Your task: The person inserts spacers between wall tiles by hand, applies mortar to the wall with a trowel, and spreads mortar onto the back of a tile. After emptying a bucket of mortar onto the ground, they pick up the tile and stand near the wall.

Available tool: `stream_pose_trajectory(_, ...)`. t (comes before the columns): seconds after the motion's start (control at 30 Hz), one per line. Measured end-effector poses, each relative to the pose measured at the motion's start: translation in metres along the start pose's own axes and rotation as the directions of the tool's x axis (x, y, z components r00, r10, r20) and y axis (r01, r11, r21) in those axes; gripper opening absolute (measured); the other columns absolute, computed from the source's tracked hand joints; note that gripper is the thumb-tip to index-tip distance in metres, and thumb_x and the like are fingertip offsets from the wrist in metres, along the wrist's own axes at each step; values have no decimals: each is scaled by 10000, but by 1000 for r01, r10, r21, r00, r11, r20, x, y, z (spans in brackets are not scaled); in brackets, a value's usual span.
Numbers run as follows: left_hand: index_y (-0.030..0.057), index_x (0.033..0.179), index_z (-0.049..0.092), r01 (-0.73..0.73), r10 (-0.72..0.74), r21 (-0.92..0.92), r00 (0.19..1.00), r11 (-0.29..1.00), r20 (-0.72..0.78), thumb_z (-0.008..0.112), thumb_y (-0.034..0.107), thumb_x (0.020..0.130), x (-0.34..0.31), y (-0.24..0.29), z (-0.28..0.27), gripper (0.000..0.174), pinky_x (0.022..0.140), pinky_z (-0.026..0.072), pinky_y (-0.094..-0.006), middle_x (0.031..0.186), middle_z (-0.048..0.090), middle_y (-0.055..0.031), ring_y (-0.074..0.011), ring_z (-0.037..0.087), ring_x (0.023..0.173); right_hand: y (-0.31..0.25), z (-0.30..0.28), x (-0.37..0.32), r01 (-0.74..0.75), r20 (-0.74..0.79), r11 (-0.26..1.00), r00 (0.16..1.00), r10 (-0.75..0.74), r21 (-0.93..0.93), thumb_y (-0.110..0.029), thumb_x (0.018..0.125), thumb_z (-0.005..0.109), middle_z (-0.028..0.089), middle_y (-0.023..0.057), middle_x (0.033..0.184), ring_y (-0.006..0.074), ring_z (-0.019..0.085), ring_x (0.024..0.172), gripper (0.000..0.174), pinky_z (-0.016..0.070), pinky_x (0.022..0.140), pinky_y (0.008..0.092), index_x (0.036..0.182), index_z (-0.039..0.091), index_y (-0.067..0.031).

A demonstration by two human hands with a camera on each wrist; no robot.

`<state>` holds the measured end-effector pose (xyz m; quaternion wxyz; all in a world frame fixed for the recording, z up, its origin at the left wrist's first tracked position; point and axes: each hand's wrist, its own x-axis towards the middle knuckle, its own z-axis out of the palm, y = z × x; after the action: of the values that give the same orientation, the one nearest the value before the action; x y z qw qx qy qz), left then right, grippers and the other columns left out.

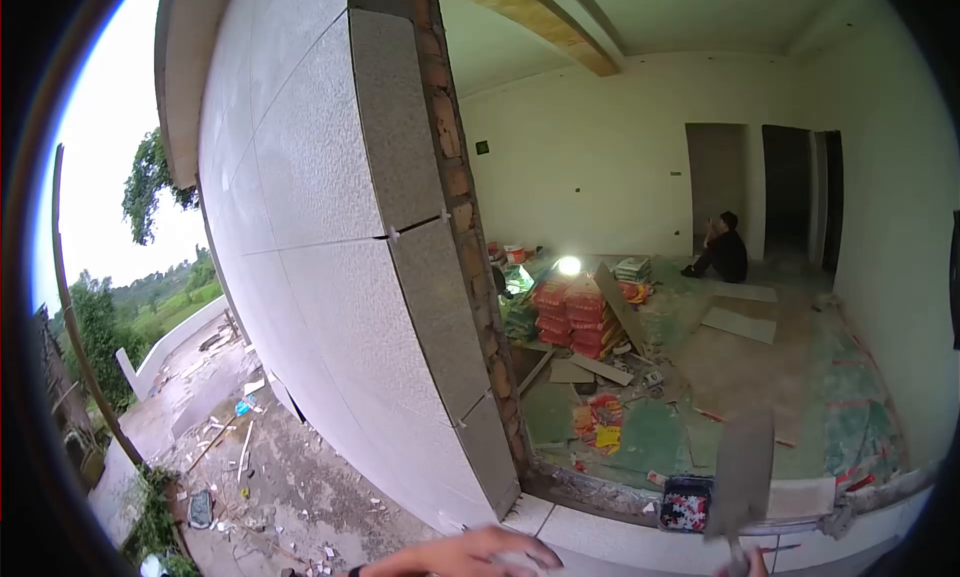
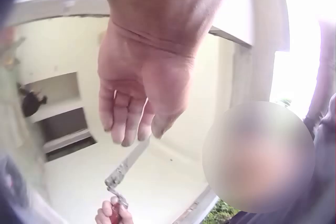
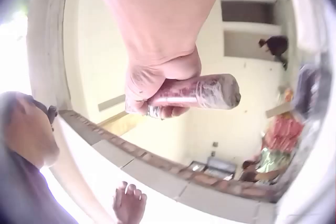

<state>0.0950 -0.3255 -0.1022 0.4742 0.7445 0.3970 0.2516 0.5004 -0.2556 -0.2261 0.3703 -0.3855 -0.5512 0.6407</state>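
Observation:
My right hand (image 1: 750, 563) grips the red handle (image 3: 194, 94) of a trowel, its butt end caked with grey mortar. The trowel's broad grey blade (image 1: 742, 467) points up over the sill in the head view. In the left wrist view, mortar clings to the blade near its bent shank. My left hand (image 1: 470, 555) hovers low by the foot of the tiled corner, its fingers (image 2: 126, 121) loosely bent with nothing between them. Pale wall tiles (image 1: 300, 177) meet narrow grey tiles (image 1: 395, 107) at that corner, beside bare brick (image 1: 446, 127).
A dark tray (image 1: 668, 489) of small red and white pieces stands beyond the white sill (image 1: 595, 529). Inside the room are stacked red sacks (image 1: 575, 312), loose boards (image 1: 738, 324) and a seated person (image 1: 722, 252). Rubble (image 1: 310, 512) litters the ground outside at left.

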Motion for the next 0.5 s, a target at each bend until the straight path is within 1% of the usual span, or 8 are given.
stream_pose_trajectory(0.03,25,1236,606,-125,142,113,977,986,-158,657,303,907,-16,25,-21,434,980,469,-405,1216,638,-172,-298,605,1145,-19,21,38,120,111,991,986,-126,63,-190,901,630,614,38,870,131,591,662,572,474,588,262,1403,400,-42)
stream_pose_trajectory(0.07,28,1177,647,-224,292,245,911,943,-292,701,176,868,-30,45,-42,347,963,481,-400,1144,677,-165,-310,632,1109,-68,74,68,328,-81,944,941,-330,-36,-237,868,624,515,29,592,110,482,402,243,377,350,268,927,469,-60)
stream_pose_trajectory(0.13,-57,1061,653,-313,661,595,506,740,-555,669,51,839,-42,93,-69,247,931,491,-420,1063,687,-195,-316,649,1046,-118,112,131,569,141,817,805,-577,92,-157,867,591,533,19,669,79,521,476,257,425,402,227,1041,436,-50)
stream_pose_trajectory(0.2,-71,1135,620,-25,904,920,200,390,-378,631,38,836,-46,133,-122,318,961,475,-437,1109,673,-203,-309,629,1091,-179,159,171,656,173,730,710,-683,190,-173,961,546,474,-17,646,52,443,516,174,384,462,233,1045,491,-31)
stream_pose_trajectory(0.3,-5,1330,508,357,957,917,155,179,-247,630,127,844,-38,188,-194,519,1071,404,-470,1322,568,-222,-346,516,1276,-255,209,241,779,133,615,601,-788,120,-297,999,527,475,-32,640,42,452,521,258,373,480,228,888,527,-65)
stream_pose_trajectory(0.4,40,1454,374,444,942,874,163,197,-294,636,172,845,-17,219,-246,676,1121,346,-490,1452,441,-221,-359,416,1361,-324,245,302,889,60,454,457,-887,-57,-388,962,535,538,19,669,98,524,591,364,437,559,302,864,534,-37)
stream_pose_trajectory(0.47,74,1524,246,497,953,853,148,158,-263,657,181,830,-1,237,-276,814,1153,297,-499,1525,333,-213,-359,325,1417,-359,267,347,878,80,477,478,-874,-35,-398,936,551,585,83,694,184,578,625,385,469,615,339,883,556,-17)
stream_pose_trajectory(0.5,74,1524,246,507,953,849,156,149,-261,657,181,830,7,244,-290,814,1153,297,-499,1525,333,-213,-359,325,1417,-373,277,367,924,43,360,368,-929,-128,-392,916,548,636,168,761,328,629,714,390,486,687,409,912,584,-4)
